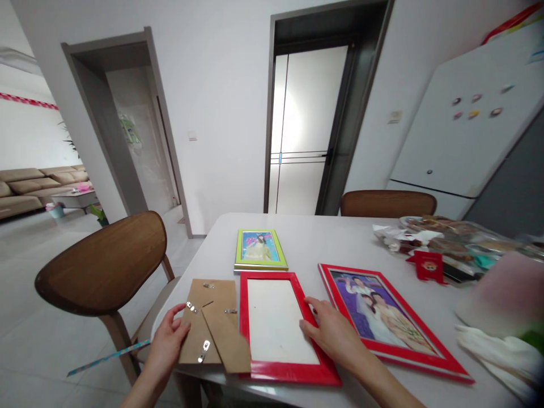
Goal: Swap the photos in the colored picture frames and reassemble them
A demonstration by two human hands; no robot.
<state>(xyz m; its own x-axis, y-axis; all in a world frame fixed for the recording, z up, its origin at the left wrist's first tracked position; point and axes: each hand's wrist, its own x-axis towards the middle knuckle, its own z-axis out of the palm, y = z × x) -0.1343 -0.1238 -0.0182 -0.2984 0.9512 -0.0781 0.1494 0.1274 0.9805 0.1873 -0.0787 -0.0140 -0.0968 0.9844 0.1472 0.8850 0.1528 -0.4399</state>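
A brown backing board with metal clips and a stand flap lies by the table's front edge. My left hand is closed on its left edge, thumb and fingertips bent against it. Right beside the board lies a red picture frame with a plain white panel inside. My right hand grips this frame's right border, its thumb reaching over the white panel; some of its fingers are hidden. Another red frame, holding a photo of people in wedding clothes, lies to the right of that hand.
A green-framed photo lies farther back on the white table. Bagged items, a red card, a blurred pink object and white gloves occupy the right side. Wooden chairs stand at the left and back.
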